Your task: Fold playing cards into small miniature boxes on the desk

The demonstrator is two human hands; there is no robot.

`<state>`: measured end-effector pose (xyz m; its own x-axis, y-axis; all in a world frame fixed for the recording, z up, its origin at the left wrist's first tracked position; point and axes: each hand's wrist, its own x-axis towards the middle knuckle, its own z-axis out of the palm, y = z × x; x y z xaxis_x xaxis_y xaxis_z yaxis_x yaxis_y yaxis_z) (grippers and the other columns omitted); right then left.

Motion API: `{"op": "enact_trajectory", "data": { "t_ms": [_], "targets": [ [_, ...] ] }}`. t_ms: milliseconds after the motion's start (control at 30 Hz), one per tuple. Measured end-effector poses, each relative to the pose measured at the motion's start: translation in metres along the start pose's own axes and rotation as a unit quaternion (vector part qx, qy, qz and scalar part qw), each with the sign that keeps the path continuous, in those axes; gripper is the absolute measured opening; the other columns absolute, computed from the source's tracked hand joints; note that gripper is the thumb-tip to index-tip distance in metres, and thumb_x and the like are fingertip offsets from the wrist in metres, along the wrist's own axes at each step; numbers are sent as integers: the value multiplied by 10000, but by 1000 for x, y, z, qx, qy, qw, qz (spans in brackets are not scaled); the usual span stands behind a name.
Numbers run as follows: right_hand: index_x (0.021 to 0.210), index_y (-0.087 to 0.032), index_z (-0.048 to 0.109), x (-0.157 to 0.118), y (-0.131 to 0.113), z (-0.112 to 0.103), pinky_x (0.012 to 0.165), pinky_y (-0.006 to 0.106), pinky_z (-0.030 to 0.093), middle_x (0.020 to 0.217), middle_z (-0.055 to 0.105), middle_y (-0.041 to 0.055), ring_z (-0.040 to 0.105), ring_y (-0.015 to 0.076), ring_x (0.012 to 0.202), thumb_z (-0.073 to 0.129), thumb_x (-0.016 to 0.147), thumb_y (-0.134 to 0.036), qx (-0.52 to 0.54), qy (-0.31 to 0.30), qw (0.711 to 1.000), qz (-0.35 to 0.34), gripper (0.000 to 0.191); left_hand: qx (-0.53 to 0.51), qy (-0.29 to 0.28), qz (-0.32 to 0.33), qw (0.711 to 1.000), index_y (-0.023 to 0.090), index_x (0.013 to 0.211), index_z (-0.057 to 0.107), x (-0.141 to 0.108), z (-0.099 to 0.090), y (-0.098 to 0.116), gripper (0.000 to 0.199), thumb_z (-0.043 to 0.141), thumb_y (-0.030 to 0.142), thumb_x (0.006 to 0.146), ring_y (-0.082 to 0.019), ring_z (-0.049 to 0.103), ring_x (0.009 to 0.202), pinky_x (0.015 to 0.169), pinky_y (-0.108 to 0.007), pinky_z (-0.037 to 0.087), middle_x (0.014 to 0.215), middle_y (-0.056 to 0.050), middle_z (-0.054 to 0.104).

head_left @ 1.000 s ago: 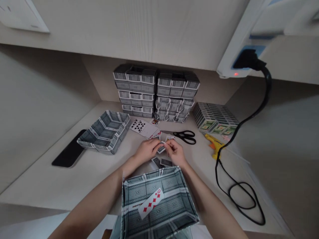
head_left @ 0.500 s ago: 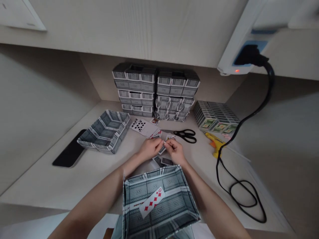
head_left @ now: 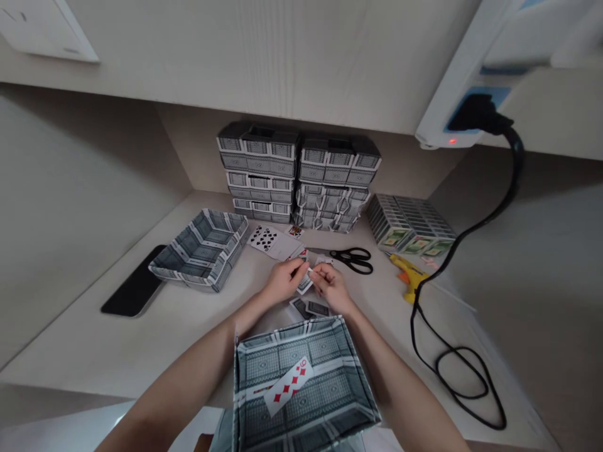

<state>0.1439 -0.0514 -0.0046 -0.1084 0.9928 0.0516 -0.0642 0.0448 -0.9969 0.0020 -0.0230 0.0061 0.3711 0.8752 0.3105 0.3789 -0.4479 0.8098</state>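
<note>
My left hand (head_left: 284, 280) and my right hand (head_left: 330, 285) meet over the desk, fingers pinched on a small white piece (head_left: 309, 270) between them, perhaps part of a card. Below the fingers lies a playing card (head_left: 304, 284). Two card pieces (head_left: 317, 308) rest just nearer to me. Between my forearms, at the desk's front, is a tray made of cards (head_left: 325, 351), with a nine of diamonds strip (head_left: 289, 385) inside it. Beyond my hands are loose cards (head_left: 276, 243) and black-handled scissors (head_left: 353, 259).
A second card tray (head_left: 202, 248) stands at the left beside a black phone (head_left: 134, 282). Stacked card boxes (head_left: 259, 157) line the back. Card packs (head_left: 409, 223), a yellow glue gun (head_left: 409, 274) and a looping black cable (head_left: 459, 235) are at the right.
The fingers of both hands have shifted slightly around the small white piece, and more of the card beneath them shows. The whole view has moved a little.
</note>
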Motion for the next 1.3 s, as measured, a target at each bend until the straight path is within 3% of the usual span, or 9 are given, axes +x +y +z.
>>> {"op": "enact_trajectory", "data": {
  "t_ms": [267, 633, 900, 1033, 1100, 1167, 1300],
  "targets": [
    [647, -196, 472, 0, -2, 3, 379, 208, 239, 413, 383, -84, 320, 68, 360, 587, 701, -476, 15, -5, 1000, -8, 308, -110, 17, -28, 993, 146, 594, 430, 1, 8, -9, 341, 403, 390, 832, -75, 342, 513, 471, -185, 287, 534, 48, 346],
    [655, -195, 488, -3, 4, -1, 380, 209, 248, 436, 386, -77, 329, 73, 375, 567, 708, -499, -36, 12, 999, -7, 319, 14, 5, 15, 1000, 160, 593, 384, -2, 4, -5, 312, 371, 339, 848, -81, 338, 526, 490, -192, 286, 533, 48, 339],
    [658, -194, 494, -4, 6, 3, 381, 211, 255, 434, 386, -75, 331, 76, 371, 555, 722, -494, -36, 27, 999, -15, 312, -40, 10, -31, 999, 156, 568, 407, -3, 6, -6, 364, 386, 402, 836, -79, 367, 498, 458, -186, 304, 514, 49, 361],
    [651, -197, 486, -2, 8, -7, 387, 214, 269, 438, 386, -73, 338, 81, 374, 534, 737, -492, -44, 87, 995, -30, 311, -67, 28, -86, 994, 152, 786, 527, -1, -4, -9, 362, 289, 410, 874, -100, 471, 458, 452, -209, 389, 544, 31, 491],
    [675, -191, 509, 1, 11, -16, 398, 213, 280, 459, 405, -64, 351, 86, 395, 531, 740, -479, -77, 131, 988, -41, 295, -4, 84, -66, 994, 161, 957, 523, 1, -18, -13, 288, 328, 356, 871, -124, 552, 564, 560, -242, 460, 648, 3, 568],
    [707, -180, 542, 3, 15, -23, 447, 217, 324, 531, 474, -35, 412, 101, 469, 549, 729, -454, -116, 166, 977, -61, 275, 129, 137, -38, 981, 171, 1044, 515, 4, -32, -20, 260, 448, 285, 820, -172, 591, 790, 740, -309, 476, 856, -54, 613],
    [857, -159, 562, 6, 19, -28, 437, 211, 307, 523, 469, -41, 405, 103, 462, 570, 714, -416, -128, 201, 969, -64, 294, 286, 154, -32, 945, 143, 1198, 436, 8, -48, -38, 416, 478, 196, 788, -249, 472, 1128, 935, -391, 397, 1200, -136, 514]
  ]
}}
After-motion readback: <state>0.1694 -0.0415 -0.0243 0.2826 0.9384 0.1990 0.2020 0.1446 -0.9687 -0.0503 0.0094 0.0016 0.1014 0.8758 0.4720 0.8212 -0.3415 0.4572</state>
